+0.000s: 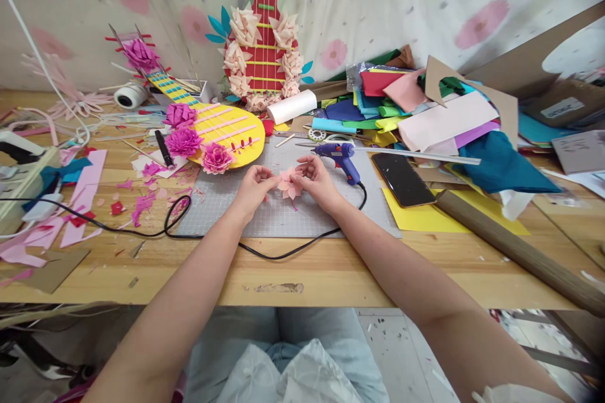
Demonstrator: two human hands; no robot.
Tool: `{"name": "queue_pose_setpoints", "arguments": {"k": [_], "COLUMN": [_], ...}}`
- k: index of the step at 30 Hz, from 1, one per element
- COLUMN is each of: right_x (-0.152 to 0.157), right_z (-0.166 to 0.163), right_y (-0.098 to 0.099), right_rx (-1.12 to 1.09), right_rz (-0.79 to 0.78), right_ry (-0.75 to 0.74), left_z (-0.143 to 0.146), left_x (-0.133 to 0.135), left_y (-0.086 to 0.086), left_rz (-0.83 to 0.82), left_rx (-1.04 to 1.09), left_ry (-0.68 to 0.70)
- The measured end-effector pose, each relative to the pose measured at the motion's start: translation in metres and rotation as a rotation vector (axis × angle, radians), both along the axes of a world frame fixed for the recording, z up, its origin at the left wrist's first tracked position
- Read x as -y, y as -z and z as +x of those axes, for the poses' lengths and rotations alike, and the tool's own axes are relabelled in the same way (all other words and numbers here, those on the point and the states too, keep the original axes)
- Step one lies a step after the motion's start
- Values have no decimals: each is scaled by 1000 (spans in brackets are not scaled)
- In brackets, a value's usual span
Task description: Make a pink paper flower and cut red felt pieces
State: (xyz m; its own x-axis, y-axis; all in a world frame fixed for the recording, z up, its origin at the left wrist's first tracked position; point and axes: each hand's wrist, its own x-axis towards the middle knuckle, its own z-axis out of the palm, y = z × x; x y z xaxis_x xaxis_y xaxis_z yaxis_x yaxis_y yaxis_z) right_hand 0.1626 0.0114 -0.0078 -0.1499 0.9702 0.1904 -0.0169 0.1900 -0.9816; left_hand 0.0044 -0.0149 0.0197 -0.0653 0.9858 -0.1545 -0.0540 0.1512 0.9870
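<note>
A small pale pink paper flower [289,185] is held up between my two hands, above the grey cutting mat [227,214]. My right hand [317,181] pinches its right side with thumb and fingers. From the other side, my left hand [256,187] is closed at the left petals, fingertips pressed together. Just beyond my right hand a purple glue gun [341,157] lies on the mat, its black cord running under my right wrist. A yellow paper guitar [236,129] with magenta paper flowers lies to the left, partly over the mat.
A red paper guitar [267,44] with cream flowers stands at the back. On the right are a black phone [403,179], a long cardboard tube [515,249] and a pile of coloured paper [373,104]. Pink scraps [144,204] and the black cord [283,257] lie on the wooden table.
</note>
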Motion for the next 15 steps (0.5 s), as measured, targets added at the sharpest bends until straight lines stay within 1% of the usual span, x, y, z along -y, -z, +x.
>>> {"name": "queue_pose_setpoints", "arguments": {"k": [7,15], "right_x": [0,1], "right_z": [-1,0], "right_y": [1,-1], "right_rx": [4,6], "right_rz": [19,6], "right_ry": [-3,-1], "left_z": [1,-1], "left_x": [1,0], "left_y": [1,2], "left_rz": [13,11], "left_rx": [15,61], "left_ry": [2,8]}}
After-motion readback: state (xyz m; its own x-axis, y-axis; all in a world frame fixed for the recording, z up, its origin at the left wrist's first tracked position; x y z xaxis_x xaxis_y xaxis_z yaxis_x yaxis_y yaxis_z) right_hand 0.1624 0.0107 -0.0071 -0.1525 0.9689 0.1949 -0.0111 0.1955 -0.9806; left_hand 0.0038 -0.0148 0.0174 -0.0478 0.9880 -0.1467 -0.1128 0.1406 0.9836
